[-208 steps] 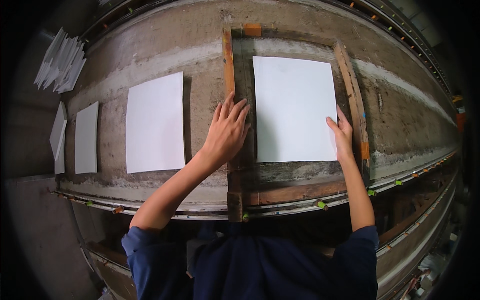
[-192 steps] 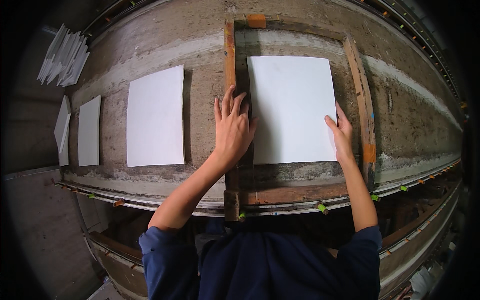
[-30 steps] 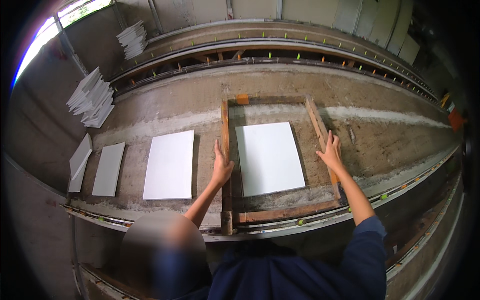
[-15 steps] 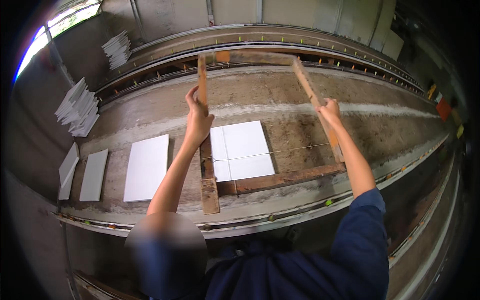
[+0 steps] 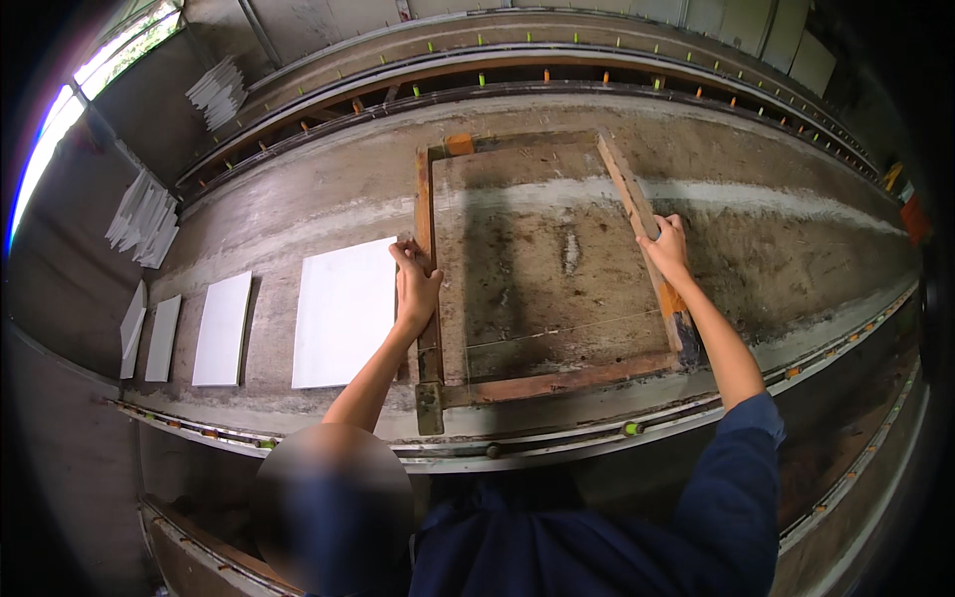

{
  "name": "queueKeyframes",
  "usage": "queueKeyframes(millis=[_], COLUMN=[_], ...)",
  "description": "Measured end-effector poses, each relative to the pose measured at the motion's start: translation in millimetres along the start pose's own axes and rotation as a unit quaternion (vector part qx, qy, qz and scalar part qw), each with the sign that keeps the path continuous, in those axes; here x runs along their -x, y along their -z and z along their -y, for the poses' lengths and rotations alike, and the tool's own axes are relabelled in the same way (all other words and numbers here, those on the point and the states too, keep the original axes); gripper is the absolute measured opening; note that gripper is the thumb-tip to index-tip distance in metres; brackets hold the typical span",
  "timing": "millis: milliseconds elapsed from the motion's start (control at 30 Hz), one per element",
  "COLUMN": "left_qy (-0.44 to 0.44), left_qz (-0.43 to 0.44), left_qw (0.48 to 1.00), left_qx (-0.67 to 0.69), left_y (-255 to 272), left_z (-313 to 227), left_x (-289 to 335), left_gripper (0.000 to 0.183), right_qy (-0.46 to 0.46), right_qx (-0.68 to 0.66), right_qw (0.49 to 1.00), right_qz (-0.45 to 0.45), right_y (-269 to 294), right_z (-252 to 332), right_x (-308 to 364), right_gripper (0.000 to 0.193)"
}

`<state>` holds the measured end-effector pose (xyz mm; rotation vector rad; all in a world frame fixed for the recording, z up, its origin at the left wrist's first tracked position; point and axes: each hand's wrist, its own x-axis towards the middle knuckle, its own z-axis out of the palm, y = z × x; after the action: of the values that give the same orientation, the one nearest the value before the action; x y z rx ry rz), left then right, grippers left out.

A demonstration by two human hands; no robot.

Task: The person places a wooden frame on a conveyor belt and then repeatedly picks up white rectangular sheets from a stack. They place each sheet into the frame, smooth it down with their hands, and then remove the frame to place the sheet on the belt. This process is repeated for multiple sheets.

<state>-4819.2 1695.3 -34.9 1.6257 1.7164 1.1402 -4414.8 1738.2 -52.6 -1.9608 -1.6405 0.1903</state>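
Observation:
A large rectangular wooden frame with worn, orange-stained bars spans the middle of the long table. My left hand grips its left bar, fingers bent round the wood. On the right bar, my right hand is closed in the same way. A thin string crosses the frame's lower part, and the bare brown tabletop shows through its opening. Whether the frame rests on the table or hangs just above it, I cannot tell. Beside my left hand lies a flat white sheet, just outside the left bar.
Farther left on the table lie more flat white pieces in a row. Fanned white stacks stand at the far left end. A rail with coloured pegs follows the near edge; another table with pegs runs behind.
Relative to the white sheets, the frame has moved right, off the sheet that showed inside it. Both hands have kept their grip. The view has shifted too.

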Motion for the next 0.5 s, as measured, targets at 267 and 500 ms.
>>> queueKeyframes(millis=[267,500], left_qy=[-0.125,-0.058], left_qz=[-0.115,-0.020], left_qw=[0.983,0.998], left_qx=[-0.071,-0.019], left_y=[-24.7,-24.5], left_z=[37.1,26.9], left_x=[1.2,1.5], left_gripper=[0.052,0.045], right_qy=[0.004,-0.039], right_qx=[0.006,-0.033], right_qw=[0.999,0.989], right_qz=[0.054,0.141], right_y=[-26.8,-14.6], right_z=[-21.8,-25.9], right_x=[1.9,6.5], right_gripper=[0.068,0.067])
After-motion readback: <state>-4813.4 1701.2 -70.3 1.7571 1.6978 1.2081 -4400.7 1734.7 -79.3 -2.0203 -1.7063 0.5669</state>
